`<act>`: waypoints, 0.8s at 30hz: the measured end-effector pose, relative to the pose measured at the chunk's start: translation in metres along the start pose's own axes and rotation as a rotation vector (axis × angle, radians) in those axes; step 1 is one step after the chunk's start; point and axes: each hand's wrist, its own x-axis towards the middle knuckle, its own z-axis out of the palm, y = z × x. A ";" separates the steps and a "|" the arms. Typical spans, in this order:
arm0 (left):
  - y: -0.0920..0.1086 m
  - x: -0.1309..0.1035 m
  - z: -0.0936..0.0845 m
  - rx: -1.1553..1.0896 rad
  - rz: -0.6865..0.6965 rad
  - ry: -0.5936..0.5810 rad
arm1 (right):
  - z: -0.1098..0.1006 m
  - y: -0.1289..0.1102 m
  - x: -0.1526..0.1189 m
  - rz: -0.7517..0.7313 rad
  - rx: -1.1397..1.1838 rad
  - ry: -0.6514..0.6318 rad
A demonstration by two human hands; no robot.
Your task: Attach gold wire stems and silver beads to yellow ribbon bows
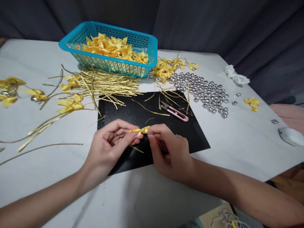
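A small yellow ribbon bow (140, 130) is stretched between my two hands above the black mat (199, 139). My left hand (114, 139) pinches the bow's left end between thumb and fingers. At its right end, my right hand (168, 148) grips it with thumb and index finger. Beyond my hands, pink thread snips (178, 114) lie on the mat with blades pointing left. Loose gold wire ties (152, 110) are scattered on the mat around them. A gold strand (137, 148) shows just below my left fingers.
A blue basket (99, 57) of yellow bows stands at the back. Gold ties (109, 83) are heaped before it. Silver beads (201, 90) spread to its right. Yellow bows with ties (71, 103) lie left. A white mouse (292, 136) is near the table's right edge.
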 end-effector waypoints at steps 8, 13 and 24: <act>-0.003 0.000 -0.001 -0.015 0.000 -0.002 | 0.001 0.001 -0.001 0.002 -0.022 0.001; -0.003 0.001 0.000 -0.042 0.003 -0.007 | 0.001 0.001 -0.002 0.001 -0.023 0.003; -0.001 -0.001 0.002 0.041 0.081 0.000 | 0.003 0.002 -0.002 -0.005 0.000 0.006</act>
